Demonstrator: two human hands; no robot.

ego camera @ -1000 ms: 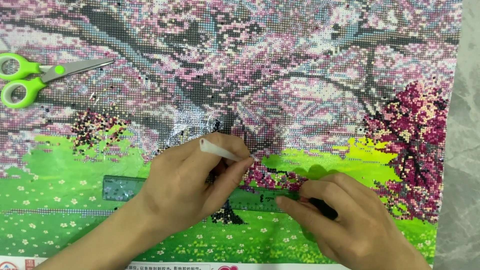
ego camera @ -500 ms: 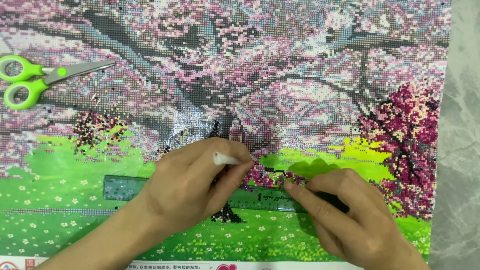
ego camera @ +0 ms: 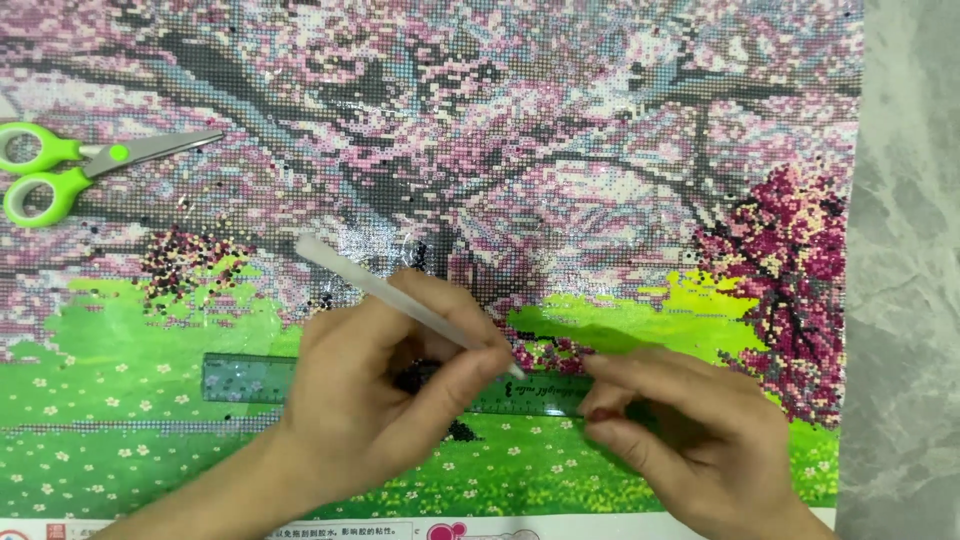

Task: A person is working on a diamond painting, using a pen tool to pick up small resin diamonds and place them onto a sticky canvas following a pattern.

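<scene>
Grey marble tabletop (ego camera: 905, 300) was covered by a diamond-painting canvas (ego camera: 560, 150). White pen (ego camera: 400, 300) was pinched in left hand (ego camera: 385, 410), tip angled right-near; green ruler (ego camera: 250, 378), lying left-right, was pressed by right hand (ego camera: 680, 430).

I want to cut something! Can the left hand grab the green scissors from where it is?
Probably yes. The green scissors lie in the open on the bead picture, nothing between them and the left hand. But its fingers hold a white pen, so it isn't free.
</scene>
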